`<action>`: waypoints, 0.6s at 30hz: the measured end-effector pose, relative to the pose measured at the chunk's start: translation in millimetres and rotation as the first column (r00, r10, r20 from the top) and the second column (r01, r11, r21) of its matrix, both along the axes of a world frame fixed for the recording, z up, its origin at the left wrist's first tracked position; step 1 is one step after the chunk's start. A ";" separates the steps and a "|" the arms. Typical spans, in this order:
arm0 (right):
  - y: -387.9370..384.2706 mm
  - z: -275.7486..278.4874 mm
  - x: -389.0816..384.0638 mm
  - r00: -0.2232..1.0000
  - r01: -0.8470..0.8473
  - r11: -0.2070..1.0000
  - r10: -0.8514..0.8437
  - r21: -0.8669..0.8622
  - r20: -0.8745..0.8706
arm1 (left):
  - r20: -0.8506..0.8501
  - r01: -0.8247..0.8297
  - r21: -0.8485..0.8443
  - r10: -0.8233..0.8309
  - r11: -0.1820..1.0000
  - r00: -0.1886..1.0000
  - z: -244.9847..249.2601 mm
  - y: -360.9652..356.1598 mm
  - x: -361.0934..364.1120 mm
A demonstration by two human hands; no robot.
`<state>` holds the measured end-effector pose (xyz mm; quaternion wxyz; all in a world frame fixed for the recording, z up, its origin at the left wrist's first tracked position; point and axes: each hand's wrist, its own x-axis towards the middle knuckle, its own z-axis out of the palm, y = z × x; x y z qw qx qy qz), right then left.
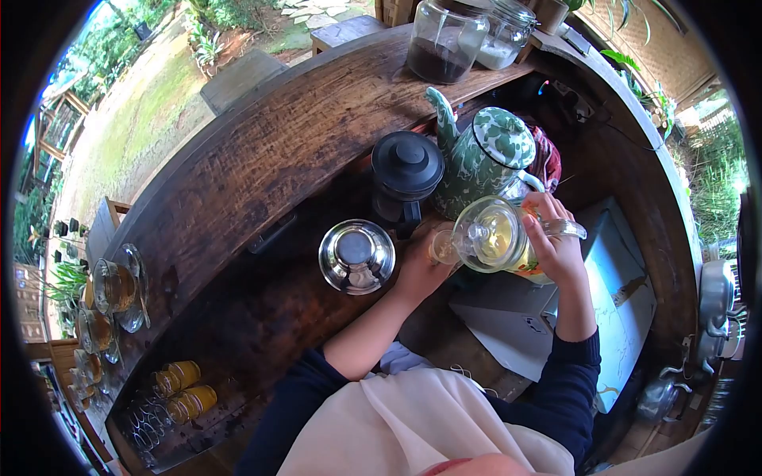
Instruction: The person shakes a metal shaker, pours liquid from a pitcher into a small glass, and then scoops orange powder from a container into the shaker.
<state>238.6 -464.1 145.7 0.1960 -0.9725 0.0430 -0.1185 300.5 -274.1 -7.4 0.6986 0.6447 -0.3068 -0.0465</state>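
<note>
My right hand (556,238) is closed on the handle side of a glass teapot (494,235), which has a clear lid and yellowish contents. Close to the teapot's left side, my left hand (425,264) is wrapped round a small clear glass (444,247). Behind them stands a green and white speckled kettle (484,163) with its spout up. A black-lidded French press (407,170) is beside the kettle. Left of my left hand sits a shiny steel vessel (356,256), its round top facing up.
Two glass jars (446,51) stand on the curved wooden counter (262,151) at the back. Glass cups (115,285) on saucers line its left end. Yellow glasses (190,403) lie lower left. A white box (516,317) is below the teapot, with metal kettles (663,397) far right.
</note>
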 end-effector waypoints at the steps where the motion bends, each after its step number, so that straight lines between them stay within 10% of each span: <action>1: -0.5 -1.6 -0.2 1.000 -0.003 1.000 0.003 0.009 0.010 | -0.001 -0.001 0.000 0.001 1.000 1.000 -0.8 0.3 0.0; 18: -8.7 -19.3 -6.9 0.997 -0.030 0.996 0.024 0.086 0.071 | 0.062 -0.039 0.033 0.037 0.999 0.997 -4.8 -1.9 2.5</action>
